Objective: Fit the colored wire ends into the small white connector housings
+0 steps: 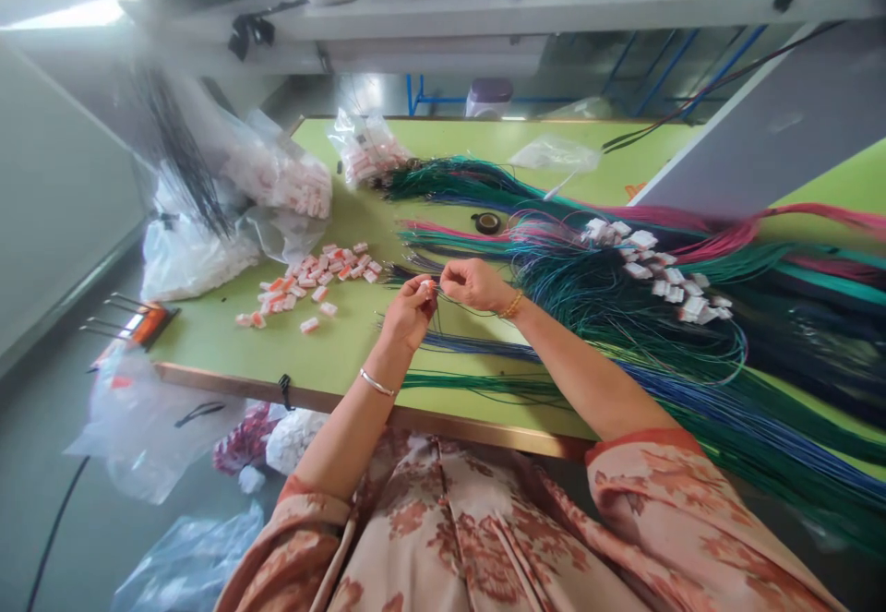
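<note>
Two hands meet over the table (332, 354), near its front edge. Our left hand (410, 312) pinches a small connector (427, 287) in its fingertips. Our right hand (474, 284), just beside it, is closed on a thin wire (477, 310). Loose connectors (315, 280) lie toward the left edge, and bundles (623, 317) cover the right side.

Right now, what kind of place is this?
Probably a small wiring workshop: a green worktable with bundles of coloured wires, loose white-and-orange connectors, and plastic bags holding more. The left hand holds a connector, the right hand a thin wire.
</note>
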`<state>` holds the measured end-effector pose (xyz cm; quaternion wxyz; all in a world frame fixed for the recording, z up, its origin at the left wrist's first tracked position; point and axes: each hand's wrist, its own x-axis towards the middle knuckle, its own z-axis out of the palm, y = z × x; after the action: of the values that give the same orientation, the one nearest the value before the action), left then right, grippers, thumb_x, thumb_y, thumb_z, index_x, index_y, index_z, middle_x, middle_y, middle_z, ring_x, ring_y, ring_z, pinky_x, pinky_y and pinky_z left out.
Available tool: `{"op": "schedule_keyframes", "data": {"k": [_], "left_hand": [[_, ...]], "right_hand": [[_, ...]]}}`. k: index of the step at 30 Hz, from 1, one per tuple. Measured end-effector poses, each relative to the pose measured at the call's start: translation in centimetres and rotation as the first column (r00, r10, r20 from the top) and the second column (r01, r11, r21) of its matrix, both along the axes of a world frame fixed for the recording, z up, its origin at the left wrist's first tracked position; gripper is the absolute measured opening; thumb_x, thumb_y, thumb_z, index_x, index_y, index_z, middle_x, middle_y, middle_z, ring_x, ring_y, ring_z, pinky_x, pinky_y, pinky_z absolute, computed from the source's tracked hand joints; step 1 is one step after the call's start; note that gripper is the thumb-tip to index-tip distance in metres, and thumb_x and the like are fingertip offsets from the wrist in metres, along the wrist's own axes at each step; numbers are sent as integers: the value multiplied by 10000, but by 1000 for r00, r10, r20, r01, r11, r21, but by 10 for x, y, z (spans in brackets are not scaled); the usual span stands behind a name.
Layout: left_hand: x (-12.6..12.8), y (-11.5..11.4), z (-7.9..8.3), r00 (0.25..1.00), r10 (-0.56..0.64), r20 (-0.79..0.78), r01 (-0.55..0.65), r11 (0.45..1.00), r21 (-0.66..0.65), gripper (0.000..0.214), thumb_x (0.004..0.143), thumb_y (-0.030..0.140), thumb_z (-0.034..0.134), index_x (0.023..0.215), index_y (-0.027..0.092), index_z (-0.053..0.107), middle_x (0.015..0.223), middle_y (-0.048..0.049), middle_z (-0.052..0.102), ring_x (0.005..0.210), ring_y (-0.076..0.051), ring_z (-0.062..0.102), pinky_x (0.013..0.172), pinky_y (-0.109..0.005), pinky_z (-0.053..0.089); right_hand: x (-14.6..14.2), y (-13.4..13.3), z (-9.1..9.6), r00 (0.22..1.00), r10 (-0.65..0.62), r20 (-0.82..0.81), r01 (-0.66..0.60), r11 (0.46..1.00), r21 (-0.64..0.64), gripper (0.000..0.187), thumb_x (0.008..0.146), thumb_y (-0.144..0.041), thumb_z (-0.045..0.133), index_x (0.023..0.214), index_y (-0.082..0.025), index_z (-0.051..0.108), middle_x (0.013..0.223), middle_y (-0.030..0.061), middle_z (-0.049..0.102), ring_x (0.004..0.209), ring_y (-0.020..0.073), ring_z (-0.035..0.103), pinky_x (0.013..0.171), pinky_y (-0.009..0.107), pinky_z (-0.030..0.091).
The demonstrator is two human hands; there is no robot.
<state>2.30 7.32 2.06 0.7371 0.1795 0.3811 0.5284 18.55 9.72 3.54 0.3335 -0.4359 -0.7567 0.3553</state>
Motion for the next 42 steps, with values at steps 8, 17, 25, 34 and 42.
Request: {"op": "schedule_keyframes", "data": {"k": [8,17,25,34,42], "left_hand": [[2,0,-3,1000,-8,-23,9,1000,7,194,721,72,727,863,155,622,752,10,630,630,-41,566,640,-162,463],[7,-5,-4,975,91,-203,-71,992,103,233,615,145,802,806,151,669,727,4,652,641,-59,549,665,-210,427],[5,-2,-4,951,136,-279,-110,988,106,237,568,192,809,753,142,668,660,7,623,612,-71,528,639,-236,406],[11,1,-8,919,188,-346,-165,982,98,262,547,206,817,740,146,650,650,19,616,604,-71,530,657,-248,415],[3,3,-5,948,134,-289,-100,986,130,244,568,200,820,751,135,671,636,4,618,596,-78,533,670,-271,420]], "right_hand": [[1,-2,-2,998,-39,58,38,999,23,173,730,-290,539,691,-133,599,567,-26,542,523,77,409,524,217,302],[-4,-5,-7,992,-45,119,37,997,73,150,749,-300,555,730,-158,598,602,-17,584,530,90,440,533,215,306],[-11,-9,-10,966,-85,245,16,962,272,132,807,-230,500,821,-169,617,740,51,660,624,131,511,629,238,357],[-17,-7,-13,912,-166,375,70,964,256,163,826,-227,474,851,-155,619,735,77,681,604,156,536,590,255,315],[-7,-3,4,955,-26,296,-21,988,156,145,803,-242,508,806,-159,627,641,16,630,557,118,486,570,236,329]]}}
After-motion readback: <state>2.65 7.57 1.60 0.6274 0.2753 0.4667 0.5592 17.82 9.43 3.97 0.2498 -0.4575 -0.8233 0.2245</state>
